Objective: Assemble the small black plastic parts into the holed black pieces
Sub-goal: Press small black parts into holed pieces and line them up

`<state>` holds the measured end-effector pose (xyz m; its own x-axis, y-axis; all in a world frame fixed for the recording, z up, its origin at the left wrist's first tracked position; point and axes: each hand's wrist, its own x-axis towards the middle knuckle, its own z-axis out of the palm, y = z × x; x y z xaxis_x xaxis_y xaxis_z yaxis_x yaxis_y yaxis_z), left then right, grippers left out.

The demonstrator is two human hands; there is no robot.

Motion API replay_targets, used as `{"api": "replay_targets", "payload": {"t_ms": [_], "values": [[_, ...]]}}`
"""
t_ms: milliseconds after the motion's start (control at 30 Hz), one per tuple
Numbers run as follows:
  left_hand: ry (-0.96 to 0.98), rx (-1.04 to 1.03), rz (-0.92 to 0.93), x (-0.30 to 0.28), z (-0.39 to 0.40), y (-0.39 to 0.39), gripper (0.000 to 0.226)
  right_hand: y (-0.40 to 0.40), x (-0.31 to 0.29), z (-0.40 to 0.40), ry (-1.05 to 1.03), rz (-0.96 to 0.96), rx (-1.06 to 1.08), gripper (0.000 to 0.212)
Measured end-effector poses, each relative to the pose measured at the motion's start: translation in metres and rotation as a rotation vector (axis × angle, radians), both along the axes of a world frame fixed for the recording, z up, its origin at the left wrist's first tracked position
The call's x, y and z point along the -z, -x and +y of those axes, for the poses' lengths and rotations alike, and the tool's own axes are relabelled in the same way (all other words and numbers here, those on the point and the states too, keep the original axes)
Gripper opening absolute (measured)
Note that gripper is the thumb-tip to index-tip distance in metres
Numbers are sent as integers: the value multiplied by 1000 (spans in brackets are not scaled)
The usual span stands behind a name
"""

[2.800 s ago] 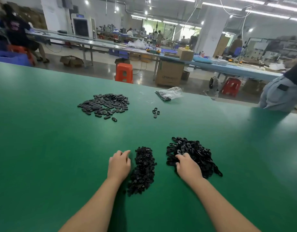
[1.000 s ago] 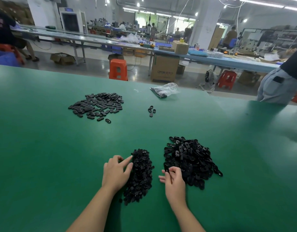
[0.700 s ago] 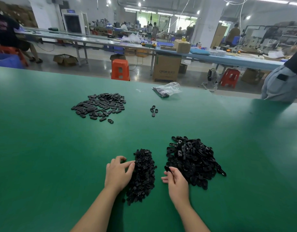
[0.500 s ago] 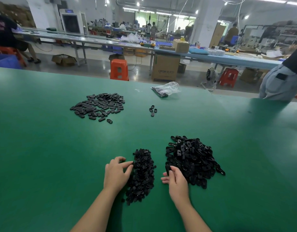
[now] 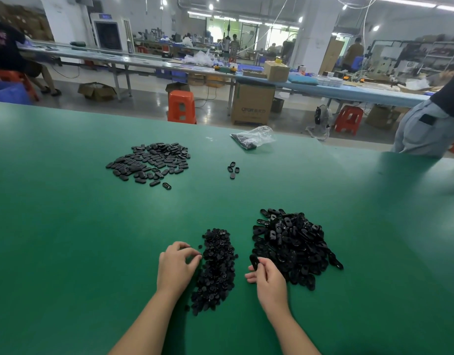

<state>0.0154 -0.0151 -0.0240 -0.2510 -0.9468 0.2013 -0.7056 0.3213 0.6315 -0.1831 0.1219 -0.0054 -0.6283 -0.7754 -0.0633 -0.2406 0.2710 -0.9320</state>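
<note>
The right hand (image 5: pixel 268 279) pinches one holed black piece (image 5: pixel 253 262) upright at its fingertips, long axis roughly vertical, just beside the big heap of holed pieces (image 5: pixel 295 247) on its outer side. The left hand (image 5: pixel 176 267), fingers curled, picks at the near edge of the pile of small black parts (image 5: pixel 217 270), which lies between the two hands on the green desk (image 5: pixel 67 239); whether it already holds a part cannot be told. That left hand is nearer the small parts, so the insert would probably travel rightward to the held piece. Lettering on the cardboard box (image 5: pixel 252 103) is too blurred to read.
</note>
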Motion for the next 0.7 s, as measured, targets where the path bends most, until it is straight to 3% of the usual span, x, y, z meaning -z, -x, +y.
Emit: {"api": "replay_targets", "payload": {"t_ms": [167, 433, 533, 700], "values": [[5, -10, -9, 0, -1, 0, 11, -2, 1, 2, 30, 22, -5, 8], [44, -7, -28, -2, 2, 2, 8, -2, 0, 4, 57, 54, -38, 21], [20, -9, 28, -7, 5, 2, 9, -2, -2, 4, 58, 84, -74, 31], [-73, -69, 187, -8, 6, 1, 17, -2, 0, 3, 48, 64, -31, 21]]}}
